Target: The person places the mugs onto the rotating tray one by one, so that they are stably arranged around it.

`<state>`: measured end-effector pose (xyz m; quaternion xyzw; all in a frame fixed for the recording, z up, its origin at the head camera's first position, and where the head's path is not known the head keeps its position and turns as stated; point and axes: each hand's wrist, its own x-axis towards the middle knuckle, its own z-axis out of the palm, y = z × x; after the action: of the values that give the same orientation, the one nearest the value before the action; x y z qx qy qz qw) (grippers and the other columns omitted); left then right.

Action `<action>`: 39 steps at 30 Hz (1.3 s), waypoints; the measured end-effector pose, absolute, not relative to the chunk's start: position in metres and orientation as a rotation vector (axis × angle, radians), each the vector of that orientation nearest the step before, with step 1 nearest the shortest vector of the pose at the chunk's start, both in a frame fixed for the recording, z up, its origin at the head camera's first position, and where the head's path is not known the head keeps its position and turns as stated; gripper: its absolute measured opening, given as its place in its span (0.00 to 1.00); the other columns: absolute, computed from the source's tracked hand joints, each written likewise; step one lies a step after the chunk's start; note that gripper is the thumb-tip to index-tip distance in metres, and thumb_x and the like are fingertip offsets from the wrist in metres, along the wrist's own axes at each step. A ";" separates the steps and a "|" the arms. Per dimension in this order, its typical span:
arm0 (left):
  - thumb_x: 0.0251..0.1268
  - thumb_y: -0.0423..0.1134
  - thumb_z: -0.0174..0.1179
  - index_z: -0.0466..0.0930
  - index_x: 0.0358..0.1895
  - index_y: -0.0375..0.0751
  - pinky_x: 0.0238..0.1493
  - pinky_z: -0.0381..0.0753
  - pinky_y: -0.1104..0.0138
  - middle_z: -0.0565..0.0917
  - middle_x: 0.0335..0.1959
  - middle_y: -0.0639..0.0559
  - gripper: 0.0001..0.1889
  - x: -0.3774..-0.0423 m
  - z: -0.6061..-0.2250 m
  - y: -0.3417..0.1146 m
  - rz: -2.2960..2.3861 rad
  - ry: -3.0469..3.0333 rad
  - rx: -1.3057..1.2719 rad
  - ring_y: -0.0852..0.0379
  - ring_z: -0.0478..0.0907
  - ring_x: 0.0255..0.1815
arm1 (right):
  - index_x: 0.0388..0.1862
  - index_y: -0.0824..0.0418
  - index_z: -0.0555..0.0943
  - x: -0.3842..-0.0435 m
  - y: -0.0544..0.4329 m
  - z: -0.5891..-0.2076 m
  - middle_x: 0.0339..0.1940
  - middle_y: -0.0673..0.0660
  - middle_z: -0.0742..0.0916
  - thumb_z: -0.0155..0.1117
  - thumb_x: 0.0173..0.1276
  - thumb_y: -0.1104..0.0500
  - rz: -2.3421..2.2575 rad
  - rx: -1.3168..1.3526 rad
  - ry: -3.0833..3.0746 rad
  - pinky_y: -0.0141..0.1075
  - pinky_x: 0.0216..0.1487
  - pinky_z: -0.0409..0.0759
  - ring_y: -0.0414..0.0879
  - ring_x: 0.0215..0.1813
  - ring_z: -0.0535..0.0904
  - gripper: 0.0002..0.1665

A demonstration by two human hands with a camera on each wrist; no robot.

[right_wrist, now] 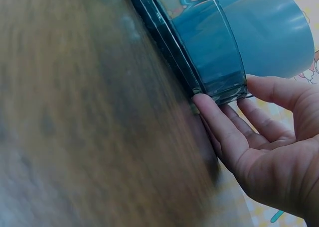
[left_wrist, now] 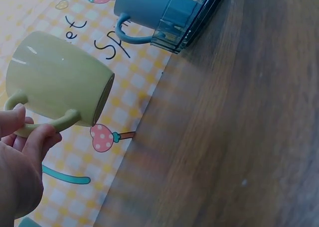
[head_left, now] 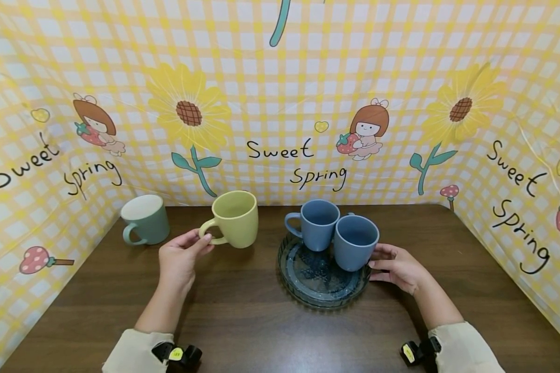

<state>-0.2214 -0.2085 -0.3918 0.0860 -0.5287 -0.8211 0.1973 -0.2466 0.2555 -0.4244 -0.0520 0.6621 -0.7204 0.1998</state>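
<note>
My left hand (head_left: pixel 179 261) pinches the handle of a yellow-green mug (head_left: pixel 235 220), thumb and fingers on the loop. The mug is upright, raised off the table, and its underside edge shows in the left wrist view. A round, dark-tinted clear glass tray (head_left: pixel 324 295) with a ribbed wall stands right of centre. Two blue mugs sit in it: one blue mug (head_left: pixel 315 228) at the back, handle to the left, and another blue mug (head_left: pixel 354 246) at the right. My right hand (right_wrist: pixel 269 132) grips the tray's right side, fingers at its rim and base.
A green mug (head_left: pixel 147 220) with a pale inside stands at the back left of the brown wooden table (head_left: pixel 242 321), handle towards the front. A yellow checked cloth (head_left: pixel 280 103) with printed flowers and lettering hangs round the back and sides.
</note>
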 end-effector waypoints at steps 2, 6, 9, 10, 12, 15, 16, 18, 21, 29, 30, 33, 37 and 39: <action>0.52 0.15 0.66 0.87 0.28 0.36 0.32 0.87 0.66 0.83 0.24 0.50 0.11 -0.221 -0.392 -0.207 -2.304 -1.482 0.238 0.58 0.84 0.24 | 0.71 0.77 0.56 -0.246 0.255 -0.424 0.53 0.56 0.80 0.60 0.67 0.72 -2.015 -0.146 1.850 0.49 0.51 0.84 0.46 0.50 0.78 0.37; 0.52 0.15 0.65 0.87 0.27 0.37 0.32 0.87 0.66 0.82 0.24 0.50 0.12 -0.221 -0.391 -0.204 -2.307 -1.487 0.238 0.58 0.83 0.24 | 0.71 0.77 0.55 -0.245 0.255 -0.424 0.53 0.56 0.79 0.60 0.67 0.72 -2.017 -0.147 1.853 0.50 0.51 0.84 0.46 0.50 0.78 0.38; 0.52 0.15 0.65 0.87 0.29 0.34 0.32 0.87 0.66 0.82 0.24 0.50 0.11 -0.221 -0.391 -0.202 -2.305 -1.490 0.231 0.58 0.83 0.23 | 0.71 0.77 0.55 -0.245 0.254 -0.424 0.53 0.56 0.79 0.60 0.67 0.72 -2.017 -0.145 1.857 0.49 0.51 0.84 0.46 0.50 0.78 0.38; 0.52 0.15 0.65 0.86 0.30 0.33 0.32 0.87 0.65 0.82 0.24 0.50 0.10 -0.221 -0.390 -0.201 -2.306 -1.489 0.228 0.58 0.84 0.24 | 0.71 0.77 0.55 -0.245 0.254 -0.424 0.53 0.56 0.79 0.60 0.67 0.72 -2.018 -0.144 1.858 0.49 0.51 0.84 0.46 0.50 0.77 0.38; 0.52 0.15 0.65 0.86 0.30 0.33 0.32 0.87 0.65 0.82 0.24 0.50 0.10 -0.221 -0.390 -0.200 -2.303 -1.489 0.227 0.58 0.83 0.24 | 0.71 0.76 0.56 -0.245 0.254 -0.424 0.53 0.56 0.79 0.60 0.67 0.72 -2.020 -0.137 1.859 0.50 0.51 0.84 0.47 0.50 0.77 0.37; 0.52 0.14 0.64 0.86 0.29 0.35 0.31 0.87 0.65 0.82 0.24 0.50 0.12 -0.220 -0.390 -0.198 -2.304 -1.479 0.229 0.58 0.83 0.24 | 0.70 0.76 0.57 -0.244 0.254 -0.424 0.52 0.56 0.80 0.61 0.67 0.72 -2.022 -0.127 1.862 0.50 0.51 0.84 0.48 0.50 0.77 0.37; 0.53 0.14 0.64 0.86 0.28 0.36 0.31 0.87 0.65 0.82 0.24 0.50 0.12 -0.220 -0.391 -0.197 -2.304 -1.477 0.230 0.58 0.83 0.24 | 0.70 0.76 0.57 -0.244 0.254 -0.424 0.52 0.56 0.80 0.61 0.67 0.71 -2.021 -0.126 1.863 0.50 0.51 0.84 0.49 0.50 0.77 0.37; 0.53 0.14 0.64 0.86 0.27 0.38 0.31 0.87 0.66 0.82 0.24 0.50 0.14 -0.220 -0.391 -0.196 -2.299 -1.480 0.228 0.58 0.83 0.24 | 0.70 0.75 0.57 -0.244 0.253 -0.424 0.52 0.56 0.80 0.61 0.67 0.71 -2.020 -0.125 1.864 0.50 0.51 0.84 0.49 0.51 0.77 0.37; 0.53 0.15 0.65 0.87 0.27 0.38 0.32 0.87 0.66 0.83 0.25 0.50 0.13 -0.220 -0.390 -0.194 -2.304 -1.486 0.208 0.58 0.83 0.25 | 0.70 0.75 0.58 -0.243 0.254 -0.424 0.52 0.56 0.80 0.61 0.67 0.71 -2.020 -0.129 1.861 0.49 0.51 0.84 0.49 0.51 0.77 0.36; 0.52 0.16 0.66 0.87 0.30 0.33 0.32 0.87 0.65 0.83 0.25 0.49 0.10 -0.219 -0.389 -0.190 -2.330 -1.493 0.188 0.56 0.84 0.25 | 0.69 0.74 0.60 -0.243 0.254 -0.426 0.51 0.55 0.80 0.61 0.66 0.72 -2.040 -0.141 1.837 0.49 0.49 0.84 0.48 0.49 0.79 0.34; 0.52 0.16 0.65 0.87 0.30 0.34 0.32 0.87 0.65 0.83 0.24 0.49 0.10 -0.219 -0.389 -0.190 -2.331 -1.494 0.190 0.56 0.84 0.25 | 0.69 0.74 0.60 -0.243 0.255 -0.426 0.51 0.55 0.80 0.61 0.67 0.72 -2.041 -0.143 1.835 0.49 0.49 0.84 0.48 0.49 0.79 0.34; 0.52 0.15 0.65 0.87 0.28 0.36 0.32 0.87 0.66 0.83 0.24 0.49 0.12 -0.219 -0.389 -0.188 -2.329 -1.507 0.183 0.57 0.84 0.24 | 0.69 0.75 0.60 -0.243 0.255 -0.426 0.51 0.55 0.80 0.60 0.66 0.72 -2.044 -0.142 1.832 0.49 0.50 0.84 0.48 0.49 0.78 0.34; 0.53 0.15 0.64 0.87 0.28 0.37 0.32 0.87 0.66 0.83 0.24 0.49 0.12 -0.219 -0.388 -0.185 -2.320 -1.525 0.180 0.57 0.84 0.24 | 0.69 0.75 0.60 -0.243 0.255 -0.427 0.51 0.55 0.80 0.61 0.66 0.72 -2.045 -0.142 1.831 0.49 0.50 0.84 0.48 0.50 0.78 0.35; 0.53 0.15 0.64 0.86 0.31 0.33 0.32 0.87 0.65 0.82 0.24 0.49 0.10 -0.219 -0.389 -0.184 -2.315 -1.527 0.181 0.57 0.84 0.24 | 0.69 0.75 0.60 -0.244 0.255 -0.427 0.52 0.55 0.80 0.61 0.66 0.72 -2.047 -0.141 1.831 0.49 0.50 0.84 0.47 0.50 0.78 0.34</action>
<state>-0.2188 -0.1839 -0.3886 0.0639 -0.5405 -0.8193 0.1803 -0.2435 0.2550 -0.4267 -0.0504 0.6531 -0.7301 0.1945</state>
